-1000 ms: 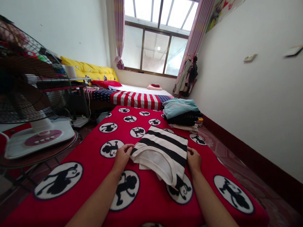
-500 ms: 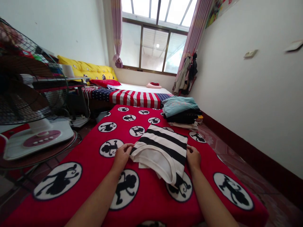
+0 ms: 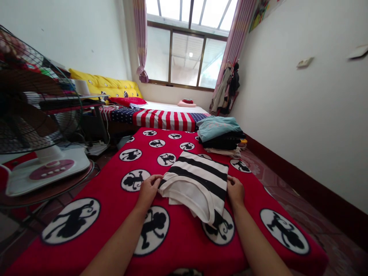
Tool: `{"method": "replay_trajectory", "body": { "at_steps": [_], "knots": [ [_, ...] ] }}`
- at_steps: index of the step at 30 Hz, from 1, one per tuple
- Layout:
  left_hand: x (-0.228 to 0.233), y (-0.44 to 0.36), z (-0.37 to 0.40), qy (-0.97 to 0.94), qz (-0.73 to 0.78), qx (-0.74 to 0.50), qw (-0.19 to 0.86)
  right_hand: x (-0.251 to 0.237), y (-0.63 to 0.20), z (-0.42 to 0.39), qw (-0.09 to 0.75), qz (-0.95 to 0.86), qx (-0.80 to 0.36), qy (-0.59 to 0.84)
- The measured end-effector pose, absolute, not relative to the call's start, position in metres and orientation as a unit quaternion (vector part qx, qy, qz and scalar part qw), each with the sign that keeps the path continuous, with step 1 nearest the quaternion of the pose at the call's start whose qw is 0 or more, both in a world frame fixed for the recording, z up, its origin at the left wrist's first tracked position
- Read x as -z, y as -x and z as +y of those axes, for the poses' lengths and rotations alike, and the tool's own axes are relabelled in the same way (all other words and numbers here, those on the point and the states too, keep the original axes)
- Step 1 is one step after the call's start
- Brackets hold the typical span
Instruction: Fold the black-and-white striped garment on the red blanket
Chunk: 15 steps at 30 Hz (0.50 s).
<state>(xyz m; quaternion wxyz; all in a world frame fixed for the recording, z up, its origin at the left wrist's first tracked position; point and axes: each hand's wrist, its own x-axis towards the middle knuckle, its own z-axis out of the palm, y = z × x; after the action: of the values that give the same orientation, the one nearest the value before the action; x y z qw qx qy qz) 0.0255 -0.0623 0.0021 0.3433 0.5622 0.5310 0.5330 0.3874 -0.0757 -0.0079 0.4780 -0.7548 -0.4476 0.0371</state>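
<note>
**Hands flank a folded striped shirt**

Head view: shirt (image 3: 198,180), black-and-white striped and partly folded, lies on the red blanket (image 3: 109,199), its long axis running away from the person toward the window. Left hand (image 3: 148,188) pinches the shirt's near left edge, fingers closed on the cloth. Right hand (image 3: 235,190) touches the right edge; whether it grips cannot be told. Shirt sits squarely between both hands, each about equally near. Clothes pile (image 3: 220,136) rests well beyond, to the right. Fan (image 3: 34,115) stands far left.
</note>
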Motion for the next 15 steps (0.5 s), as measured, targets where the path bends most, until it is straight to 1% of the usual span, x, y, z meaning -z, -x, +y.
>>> {"method": "replay_trajectory", "body": {
  "at_steps": [15],
  "knots": [
    [-0.0022, -0.0259, -0.0628, -0.574, 0.536, -0.522, 0.334, 0.0089, -0.3875, -0.076, 0.493, -0.454, -0.05, 0.74]
  ]
}}
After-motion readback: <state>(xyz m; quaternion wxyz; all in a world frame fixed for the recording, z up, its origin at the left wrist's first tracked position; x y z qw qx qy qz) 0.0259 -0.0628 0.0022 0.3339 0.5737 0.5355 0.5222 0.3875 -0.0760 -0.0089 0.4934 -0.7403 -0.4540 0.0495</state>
